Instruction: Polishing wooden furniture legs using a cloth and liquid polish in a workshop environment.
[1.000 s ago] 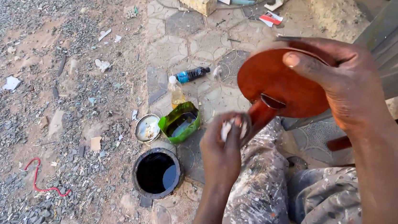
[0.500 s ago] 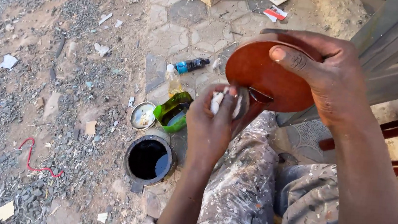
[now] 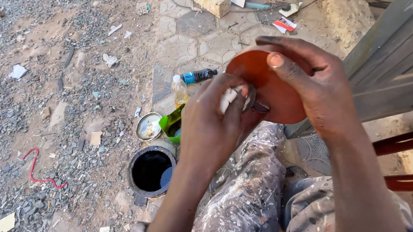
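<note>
My right hand (image 3: 313, 85) grips a round reddish-brown wooden disc (image 3: 268, 89) by its upper edge, thumb across the face. My left hand (image 3: 216, 119) is closed around a small white cloth wad (image 3: 228, 99) and presses it against the disc's lower left edge. A dark stem under the disc is mostly hidden by my left hand. Both hands are above my paint-spattered trousers (image 3: 248, 204).
On the ground to the left stand an open black paint can (image 3: 151, 171), its lid (image 3: 148, 126), a green container (image 3: 172, 123), a small clear bottle (image 3: 180, 90) and a blue-capped tube (image 3: 197, 75). A red cord (image 3: 37, 168) lies on gravel. Dark red wooden rails (image 3: 406, 161) are at right.
My left hand has risen from beside the disc's stem up to the disc's edge with the cloth. The view has shifted closer over the hands.
</note>
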